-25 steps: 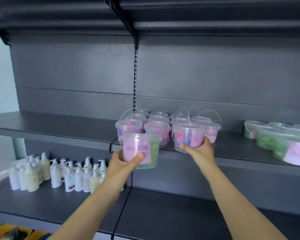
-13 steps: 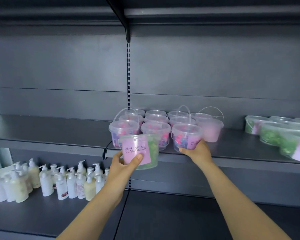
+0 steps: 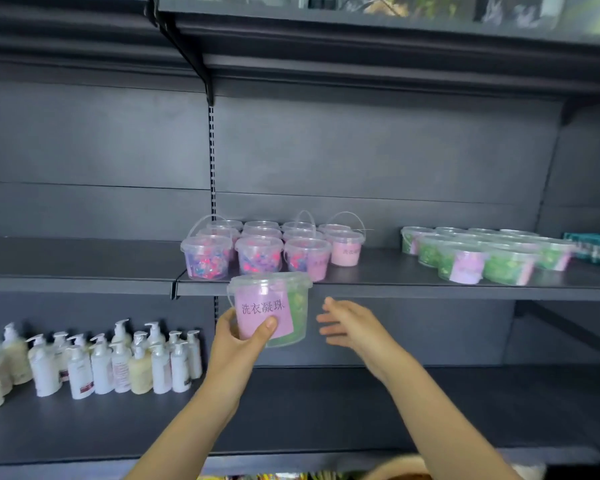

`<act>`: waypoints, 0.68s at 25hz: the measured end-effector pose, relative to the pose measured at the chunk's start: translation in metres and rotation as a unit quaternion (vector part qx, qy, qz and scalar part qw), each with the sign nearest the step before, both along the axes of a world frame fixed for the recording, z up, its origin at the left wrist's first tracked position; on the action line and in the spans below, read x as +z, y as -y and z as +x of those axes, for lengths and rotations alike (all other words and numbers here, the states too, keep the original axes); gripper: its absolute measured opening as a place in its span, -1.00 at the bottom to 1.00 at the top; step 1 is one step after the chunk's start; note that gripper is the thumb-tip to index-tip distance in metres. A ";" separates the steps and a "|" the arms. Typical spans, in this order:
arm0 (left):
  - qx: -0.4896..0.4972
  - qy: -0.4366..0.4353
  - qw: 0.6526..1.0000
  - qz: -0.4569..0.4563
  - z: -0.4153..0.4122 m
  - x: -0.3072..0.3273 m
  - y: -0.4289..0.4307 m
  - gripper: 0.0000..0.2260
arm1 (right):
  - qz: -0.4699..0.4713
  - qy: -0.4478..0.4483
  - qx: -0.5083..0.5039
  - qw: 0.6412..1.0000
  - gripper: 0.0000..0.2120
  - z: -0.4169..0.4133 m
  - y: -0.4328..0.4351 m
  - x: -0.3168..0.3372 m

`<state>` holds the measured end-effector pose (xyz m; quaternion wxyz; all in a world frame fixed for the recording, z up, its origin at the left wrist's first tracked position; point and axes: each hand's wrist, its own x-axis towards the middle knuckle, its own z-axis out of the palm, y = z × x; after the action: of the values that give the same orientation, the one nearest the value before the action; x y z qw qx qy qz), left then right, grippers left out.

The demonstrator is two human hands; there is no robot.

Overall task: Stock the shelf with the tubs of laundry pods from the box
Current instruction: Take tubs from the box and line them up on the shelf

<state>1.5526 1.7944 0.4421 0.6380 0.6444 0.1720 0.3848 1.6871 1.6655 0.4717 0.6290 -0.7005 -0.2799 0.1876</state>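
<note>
Centrally, just below the middle of the frame, the left hand (image 3: 238, 344) grasped a clear plastic tub of green laundry pods with a pink paper label (image 3: 269, 308). Its thumb pressed on the label's lower edge and its fingers curled round the far side. The tub stood roughly upright with its lid on, held in the air in front of the lip of the dark grey metal middle shelf (image 3: 413, 287); it did not rest on the shelf.

Just right of the tub and apart from it, the right hand (image 3: 352, 327) was released, its fingers straight and spread toward the tub, holding nothing.

On the middle shelf, directly above the held tub in the frame, stood a cluster of clear lidded tubs filled with pink, blue and purple pods (image 3: 260, 252), in rows running back to the rear panel, a few with thin clear handles raised. Further right on the same shelf sat a group of low, wide clear tubs of green pods (image 3: 499, 261), some with pink labels, and at the far right edge some teal packs (image 3: 596, 247), too blurred to read.

At the lower left, white and cream pump bottles (image 3: 101, 362) were crowded on the dark lower shelf (image 3: 326, 410).
</note>
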 end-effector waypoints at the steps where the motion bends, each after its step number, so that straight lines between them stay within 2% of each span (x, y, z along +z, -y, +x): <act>1: -0.003 0.011 1.000 -0.005 -0.007 -0.001 0.017 -0.43 | 0.021 -0.023 0.009 0.999 -0.76 -0.017 0.013 -0.006; 4: -0.010 0.034 0.999 -0.013 -0.023 -0.006 0.065 -0.40 | 0.098 -0.072 0.028 0.992 -0.66 -0.058 0.055 -0.027; 9: -0.045 0.027 0.998 -0.019 -0.030 -0.001 0.147 -0.45 | 0.119 -0.034 0.021 0.992 -0.41 -0.089 0.141 -0.026; 17: -0.087 0.034 0.996 0.006 0.021 0.025 0.297 -0.57 | 0.132 -0.002 -0.004 0.991 -0.64 -0.036 0.296 -0.005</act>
<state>1.5735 1.4973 0.4670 0.6710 0.6471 0.0911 0.3503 1.6513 1.3695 0.4665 0.7173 -0.6120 -0.2984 0.1477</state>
